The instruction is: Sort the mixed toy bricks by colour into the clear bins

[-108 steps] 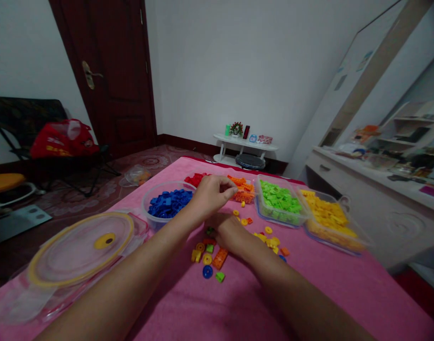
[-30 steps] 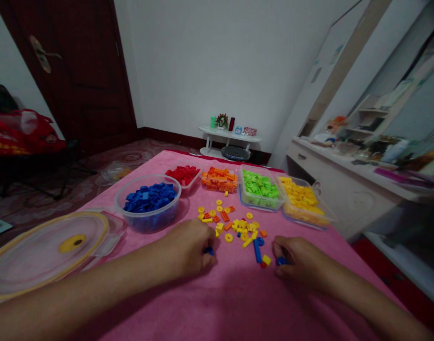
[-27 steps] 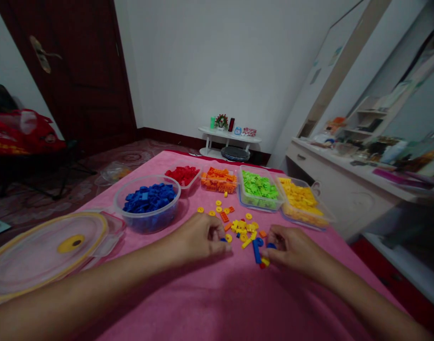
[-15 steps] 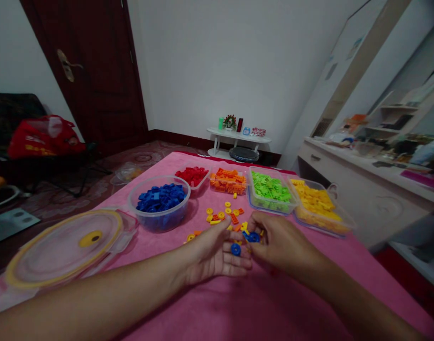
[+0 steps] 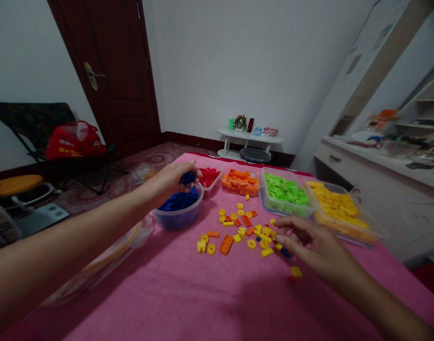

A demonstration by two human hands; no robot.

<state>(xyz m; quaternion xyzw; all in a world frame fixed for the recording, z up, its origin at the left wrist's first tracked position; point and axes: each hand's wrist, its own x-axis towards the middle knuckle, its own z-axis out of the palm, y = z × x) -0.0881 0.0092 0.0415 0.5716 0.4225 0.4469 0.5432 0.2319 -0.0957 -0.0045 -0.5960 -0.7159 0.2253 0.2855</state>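
My left hand (image 5: pixel 184 176) is above the round tub of blue bricks (image 5: pixel 177 219), its fingers curled round dark blue toy brick pieces (image 5: pixel 189 178). My right hand (image 5: pixel 302 239) hovers low over the pink cloth, thumb and forefinger apart beside a cluster of yellow bricks (image 5: pixel 265 232). Partly under that hand lies a blue piece (image 5: pixel 286 253). Loose yellow wheel-like rings (image 5: pixel 251 244) and orange bricks (image 5: pixel 226 244) are scattered left of it. A yellow brick (image 5: pixel 296 272) sits nearer to me, with a red piece by it.
Along the far side stand clear boxes of red bricks (image 5: pixel 209 177), orange bricks (image 5: pixel 241 183), green bricks (image 5: pixel 286 189) and yellow bricks (image 5: pixel 339 206). A clear lid with a yellow rim (image 5: pixel 112 253) lies at left, partly behind my left forearm.
My left hand has moved up and left from the middle of the cloth to the blue tub, carrying blue pieces. My right hand has shifted right, away from my left palm.
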